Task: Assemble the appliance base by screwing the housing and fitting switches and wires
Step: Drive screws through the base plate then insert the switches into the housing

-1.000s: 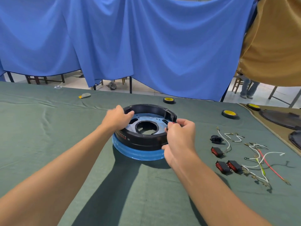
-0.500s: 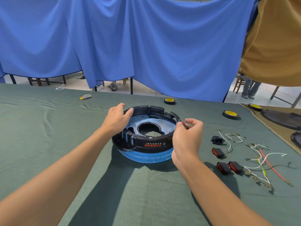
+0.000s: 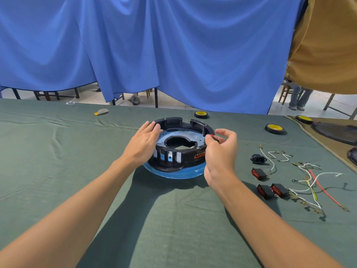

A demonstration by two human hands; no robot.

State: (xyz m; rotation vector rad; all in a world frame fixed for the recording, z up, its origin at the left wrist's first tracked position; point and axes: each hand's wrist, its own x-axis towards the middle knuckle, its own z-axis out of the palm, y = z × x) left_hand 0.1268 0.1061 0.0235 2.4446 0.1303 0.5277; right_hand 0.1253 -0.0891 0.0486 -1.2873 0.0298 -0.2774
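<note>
Black housing [image 3: 181, 151] sits mid-table on its blue base [image 3: 173, 174]. Left hand [image 3: 141, 146], fingers straight, braces the rim; right hand [image 3: 222, 151] pinches a red-tipped part [image 3: 212, 135]. Uneven pressing could shift the housing off its seat.

A curtained work area seen across a cloth-covered table

Well beyond the fingers [image 3: 149, 127] a blue curtain [image 3: 173, 55] is hung in deep folds across the whole back, and above and to their right a tan cloth [image 3: 324, 55] is draped beside it. Under the curtain's hem a pale, brightly lit floor [image 3: 88, 98] is shown; wooden furniture legs [image 3: 46, 94] are seen far to the left of the fingers, dark metal legs [image 3: 156, 97] straight beyond them. A wrinkled green tablecloth [image 3: 48, 151] is spread beneath and around the fingers. Far to their right a seated person's legs [image 3: 298, 98] are seen by a wooden chair [image 3: 285, 93], and a brown-covered second table [image 3: 328, 146] is set against the green one
</note>
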